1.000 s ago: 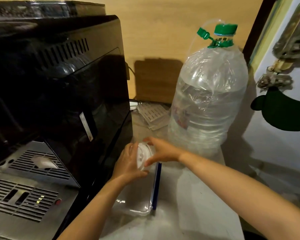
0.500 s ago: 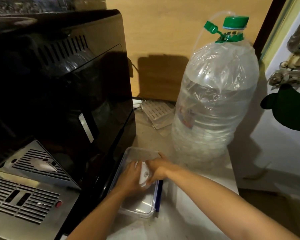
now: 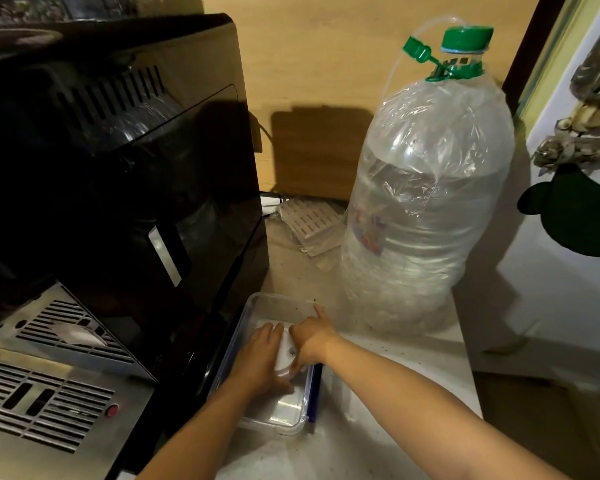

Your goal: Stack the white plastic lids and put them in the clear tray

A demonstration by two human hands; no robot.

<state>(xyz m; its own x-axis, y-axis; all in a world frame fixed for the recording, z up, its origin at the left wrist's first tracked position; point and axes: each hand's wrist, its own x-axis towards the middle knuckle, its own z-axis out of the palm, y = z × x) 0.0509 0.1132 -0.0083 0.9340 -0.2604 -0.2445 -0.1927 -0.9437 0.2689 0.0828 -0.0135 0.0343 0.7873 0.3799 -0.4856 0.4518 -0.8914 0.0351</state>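
Both hands are down inside the clear tray [image 3: 281,308], which sits on the pale desk [image 3: 378,427] just beside the black coffee machine [image 3: 118,174]. Between them they hold the white lids [image 3: 286,353], which look like a stack seen from the top; how many there are cannot be told. The left hand [image 3: 258,363] cups the lids from the left, its fingers [image 3: 269,336] lying close together along the rim. The right hand [image 3: 310,339] presses against the right edge, most of its fingers curled onto the top of the lids, while the index finger [image 3: 321,311] points out straight toward the far wall of the tray. The lids sit low in the tray, near its middle; whether they touch the bottom cannot be told. A blue strip [image 3: 314,393] runs along the tray's right side. Behind the tray stands a large water bottle [image 3: 426,209] wrapped in clear plastic, with a green cap [image 3: 466,38].
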